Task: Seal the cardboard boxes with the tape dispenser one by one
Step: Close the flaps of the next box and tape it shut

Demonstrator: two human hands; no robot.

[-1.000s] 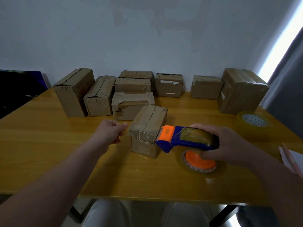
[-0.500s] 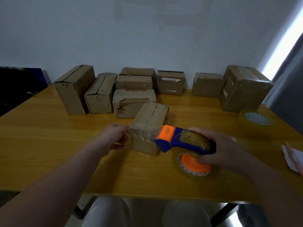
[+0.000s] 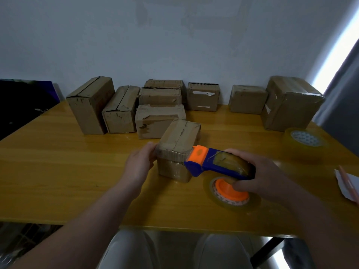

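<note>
The right hand (image 3: 258, 175) is clamped around the blue and orange tape dispenser (image 3: 217, 166), its orange head touching the near right top edge of the small cardboard box (image 3: 177, 150) at the middle of the yellow table (image 3: 58, 171). The left hand (image 3: 138, 164) presses against the box's left side with fingers together, steadying it rather than gripping. This looks like the start of a taping pass. The next move probably calls for drawing the dispenser along the centre seam toward the far end while the box is braced. The other boxes (image 3: 120, 109) wait in a row along the far edge.
</note>
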